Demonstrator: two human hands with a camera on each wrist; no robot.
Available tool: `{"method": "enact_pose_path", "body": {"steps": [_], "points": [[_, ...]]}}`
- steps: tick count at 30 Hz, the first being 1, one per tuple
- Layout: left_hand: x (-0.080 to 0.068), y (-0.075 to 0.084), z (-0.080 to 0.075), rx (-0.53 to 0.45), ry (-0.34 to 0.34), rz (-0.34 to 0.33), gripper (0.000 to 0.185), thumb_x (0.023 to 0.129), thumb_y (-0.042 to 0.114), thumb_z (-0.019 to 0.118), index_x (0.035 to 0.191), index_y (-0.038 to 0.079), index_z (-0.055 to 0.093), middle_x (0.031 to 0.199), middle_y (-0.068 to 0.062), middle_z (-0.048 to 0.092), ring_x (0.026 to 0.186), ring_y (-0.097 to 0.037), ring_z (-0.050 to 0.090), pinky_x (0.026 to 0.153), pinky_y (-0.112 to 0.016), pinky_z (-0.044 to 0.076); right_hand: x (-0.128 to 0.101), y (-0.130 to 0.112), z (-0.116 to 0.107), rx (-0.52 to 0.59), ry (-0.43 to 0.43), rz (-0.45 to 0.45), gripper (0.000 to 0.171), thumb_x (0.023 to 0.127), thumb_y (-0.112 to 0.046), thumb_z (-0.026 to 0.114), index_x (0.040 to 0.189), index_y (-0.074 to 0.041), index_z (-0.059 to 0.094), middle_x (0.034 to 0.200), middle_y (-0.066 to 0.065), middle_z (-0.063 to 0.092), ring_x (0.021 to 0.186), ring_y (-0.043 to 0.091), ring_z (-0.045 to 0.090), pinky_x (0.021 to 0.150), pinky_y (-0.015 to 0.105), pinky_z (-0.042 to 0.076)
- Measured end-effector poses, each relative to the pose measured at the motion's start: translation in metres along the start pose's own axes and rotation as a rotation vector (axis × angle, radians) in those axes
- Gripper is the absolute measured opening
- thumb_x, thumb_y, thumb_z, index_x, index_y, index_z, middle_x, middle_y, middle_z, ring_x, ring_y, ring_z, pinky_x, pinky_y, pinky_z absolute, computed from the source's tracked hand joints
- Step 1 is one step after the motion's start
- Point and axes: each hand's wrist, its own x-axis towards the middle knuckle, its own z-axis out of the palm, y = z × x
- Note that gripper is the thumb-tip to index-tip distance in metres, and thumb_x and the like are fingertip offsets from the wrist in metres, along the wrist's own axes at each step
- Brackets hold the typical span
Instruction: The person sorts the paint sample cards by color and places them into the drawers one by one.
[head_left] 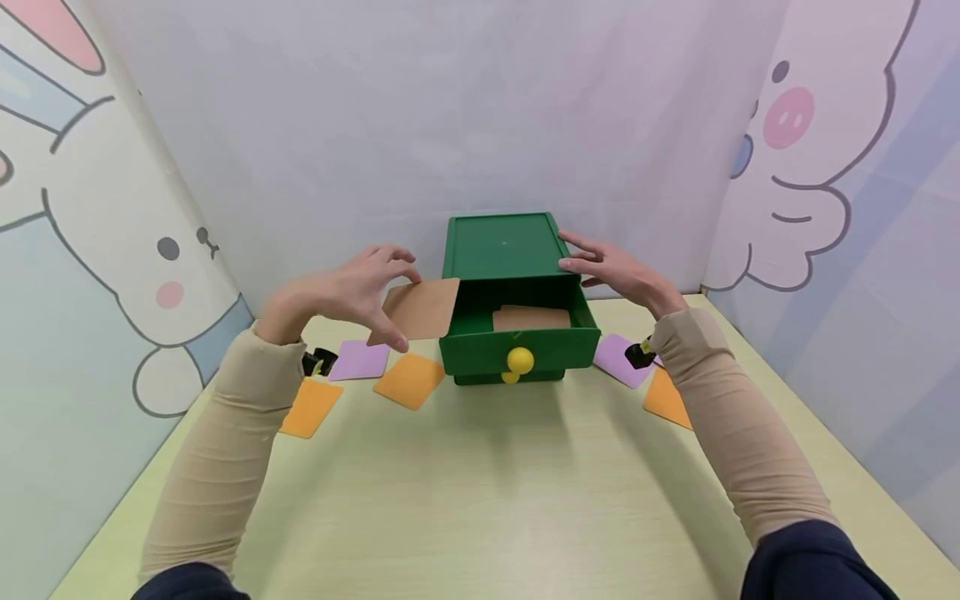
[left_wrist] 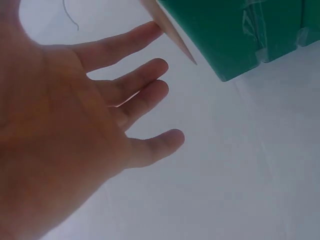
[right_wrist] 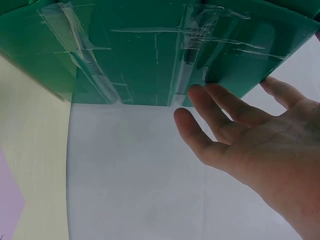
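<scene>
A green box [head_left: 508, 246] with drawers stands against the back wall. Its upper drawer [head_left: 480, 357], fitted with a yellow knob [head_left: 520, 360], is pulled out and has light-brown cards [head_left: 531, 318] inside. To the drawer's left, my left hand [head_left: 356, 285] pinches another light-brown card [head_left: 426, 308] between thumb and index finger. The left wrist view has that card's edge [left_wrist: 175, 35] close beside the box's taped side, with the other fingers apart. My right hand [head_left: 618, 271] touches the box's right edge with fairly straight fingers; taped green plastic [right_wrist: 140, 55] lies beside them.
A purple card [head_left: 358, 360] and two orange cards, one near the box [head_left: 410, 381] and one by the left sleeve [head_left: 310, 408], lie on the table [head_left: 450, 500]. Right of the box are a purple card [head_left: 621, 360] and an orange card [head_left: 666, 400].
</scene>
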Motion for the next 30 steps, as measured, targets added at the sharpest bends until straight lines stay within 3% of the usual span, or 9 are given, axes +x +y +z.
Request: {"method": "enact_pose_path", "body": {"steps": [10, 18, 30], "points": [[0.025, 0.029, -0.012, 0.093, -0.064, 0.026, 0.076, 0.067, 0.052, 0.082, 0.127, 0.012, 0.055, 0.154, -0.014, 0.025, 0.14, -0.034, 0.021, 0.113, -0.059, 0.026, 0.003, -0.001, 0.001, 0.024, -0.007, -0.01, 0.067, 0.098, -0.04, 0.054, 0.154, -0.038, 0.018, 0.163, 0.0, 0.016, 0.143, 0.028, 0.032, 0.112, 0.055, 0.034], [0.041, 0.049, -0.009, 0.106, -0.113, 0.047, 0.077, 0.068, 0.057, 0.079, 0.128, 0.015, 0.056, 0.158, -0.011, 0.019, 0.144, -0.033, 0.013, 0.115, -0.058, 0.021, 0.001, 0.001, 0.0, 0.025, -0.004, 0.001, 0.067, 0.097, -0.042, 0.053, 0.153, -0.04, 0.017, 0.163, -0.001, 0.015, 0.144, 0.027, 0.03, 0.113, 0.055, 0.033], [0.049, 0.058, -0.007, 0.128, -0.142, 0.047, 0.077, 0.071, 0.059, 0.076, 0.132, 0.017, 0.056, 0.158, -0.009, 0.017, 0.144, -0.029, 0.009, 0.118, -0.056, 0.014, 0.0, -0.003, 0.0, 0.028, -0.009, 0.007, 0.069, 0.097, -0.043, 0.053, 0.154, -0.039, 0.015, 0.162, 0.004, 0.016, 0.144, 0.029, 0.029, 0.113, 0.057, 0.032]]}}
